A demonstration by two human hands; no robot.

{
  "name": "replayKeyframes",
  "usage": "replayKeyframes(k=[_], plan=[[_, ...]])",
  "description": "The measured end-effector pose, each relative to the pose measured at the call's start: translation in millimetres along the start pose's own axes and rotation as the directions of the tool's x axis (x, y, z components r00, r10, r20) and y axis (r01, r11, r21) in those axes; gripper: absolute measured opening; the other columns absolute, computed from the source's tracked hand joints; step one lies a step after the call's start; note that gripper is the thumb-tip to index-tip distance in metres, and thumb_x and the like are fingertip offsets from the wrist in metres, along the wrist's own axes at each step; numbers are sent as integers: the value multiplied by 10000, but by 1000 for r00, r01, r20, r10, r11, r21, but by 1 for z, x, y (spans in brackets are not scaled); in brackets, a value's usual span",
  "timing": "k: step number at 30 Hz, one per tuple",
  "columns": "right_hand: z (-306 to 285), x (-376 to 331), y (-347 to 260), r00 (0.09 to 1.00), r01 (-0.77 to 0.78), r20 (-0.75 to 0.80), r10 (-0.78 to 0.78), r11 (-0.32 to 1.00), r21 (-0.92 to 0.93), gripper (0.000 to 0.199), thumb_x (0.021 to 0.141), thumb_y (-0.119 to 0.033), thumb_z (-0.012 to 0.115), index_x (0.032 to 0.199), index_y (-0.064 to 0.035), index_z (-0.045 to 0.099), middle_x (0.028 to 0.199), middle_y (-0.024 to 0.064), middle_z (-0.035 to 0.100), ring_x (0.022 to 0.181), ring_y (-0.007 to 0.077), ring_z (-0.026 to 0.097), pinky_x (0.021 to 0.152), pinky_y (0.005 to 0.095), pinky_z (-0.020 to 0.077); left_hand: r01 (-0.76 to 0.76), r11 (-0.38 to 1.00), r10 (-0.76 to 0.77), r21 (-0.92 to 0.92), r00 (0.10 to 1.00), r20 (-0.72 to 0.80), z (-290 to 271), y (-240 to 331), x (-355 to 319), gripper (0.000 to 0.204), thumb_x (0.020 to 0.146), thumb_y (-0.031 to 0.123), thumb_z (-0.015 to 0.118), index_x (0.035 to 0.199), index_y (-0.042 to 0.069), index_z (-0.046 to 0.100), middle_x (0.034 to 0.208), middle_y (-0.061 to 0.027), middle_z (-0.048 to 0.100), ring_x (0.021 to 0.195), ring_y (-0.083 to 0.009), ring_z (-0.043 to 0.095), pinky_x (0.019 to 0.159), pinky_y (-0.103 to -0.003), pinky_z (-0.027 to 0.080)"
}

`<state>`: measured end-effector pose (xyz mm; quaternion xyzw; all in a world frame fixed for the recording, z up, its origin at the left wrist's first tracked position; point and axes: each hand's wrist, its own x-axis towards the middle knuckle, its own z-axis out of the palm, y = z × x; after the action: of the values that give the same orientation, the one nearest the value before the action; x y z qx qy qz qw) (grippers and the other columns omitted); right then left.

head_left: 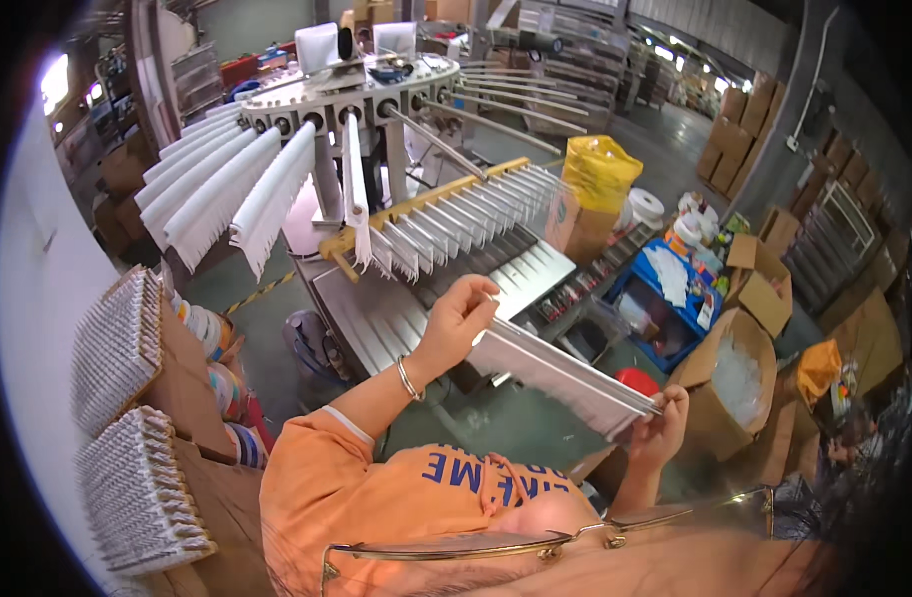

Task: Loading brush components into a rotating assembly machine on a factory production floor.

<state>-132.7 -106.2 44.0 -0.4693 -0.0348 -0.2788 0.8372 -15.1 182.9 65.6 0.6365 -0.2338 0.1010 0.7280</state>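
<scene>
A long narrow strip of white fabric on metal rods [560,363] stretches between my hands, slanting down to the right. My left hand [461,316] pinches its upper end, a bracelet on that wrist. The fingers of my right hand [661,423] are closed around the lower end. Just beyond my left hand is a metal worktable [541,267], where a yellow-edged rack [466,214] carries a row of rods with white fabric hanging from them. Behind it stands a round machine [352,95] with rods radiating out, several at the left draped with white fringed cloth [222,199].
At left, cardboard boxes hold stacked white rolled pieces [118,333]. A yellow bag in a carton [597,179] stands beyond the table. To the right are a blue crate [665,298], an open carton with clear plastic [729,378] and a red round object [637,381] near my right hand.
</scene>
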Motion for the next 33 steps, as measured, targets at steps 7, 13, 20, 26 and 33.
replayKeyframes(k=[7, 13, 20, 26, 33], plan=[[27, 35, -26, 988, 2, 151, -15, 996, 84, 259, 908, -225, 363, 881, 7, 476, 640, 80, 529, 447, 141, 451, 410, 216, 356, -395, 780, 445, 485, 895, 12, -8, 55, 32, 46, 838, 33, 518, 861, 22, 557, 683, -31, 541, 577, -118, 501, 516, -234, 401], [69, 37, -40, 961, 222, 149, -234, 970, 96, 290, 918, -250, 381, 936, 14, 498, 704, 83, 532, 545, 123, 487, 443, 217, 378, -589, 302, 789, 749, 596, 151, -19, 90, 74, 331, 747, -16, 541, 1064, 66, 593, 677, -76, 519, 563, -232, 508, 502, -307, 403], [130, 19, -51, 901, 350, 247, -358, 934, 75, 287, 918, -267, 403, 950, -9, 525, 728, 48, 550, 630, 87, 507, 484, 203, 382, -509, 316, 769, 800, 631, 98, -39, 93, 90, 455, 715, -37, 506, 1162, 40, 519, 768, -105, 496, 695, -263, 500, 615, -349, 408], [204, 25, -28, 872, 404, 325, -365, 913, -59, 185, 888, -108, 465, 993, 30, 531, 730, 83, 562, 594, 131, 491, 534, 225, 387, -654, 250, 744, 714, 602, 290, -56, 44, 29, 471, 672, -39, 518, 1141, 14, 505, 847, -140, 500, 759, -303, 498, 664, -387, 416], [268, 58, 40, 875, 473, 231, -426, 853, -221, 168, 883, -135, 526, 934, 6, 601, 688, 34, 571, 585, 71, 488, 562, 195, 402, -687, 484, 658, 542, 694, 292, -101, 30, -46, 305, 678, -48, 542, 965, 38, 601, 782, -89, 503, 654, -245, 491, 573, -346, 390]])
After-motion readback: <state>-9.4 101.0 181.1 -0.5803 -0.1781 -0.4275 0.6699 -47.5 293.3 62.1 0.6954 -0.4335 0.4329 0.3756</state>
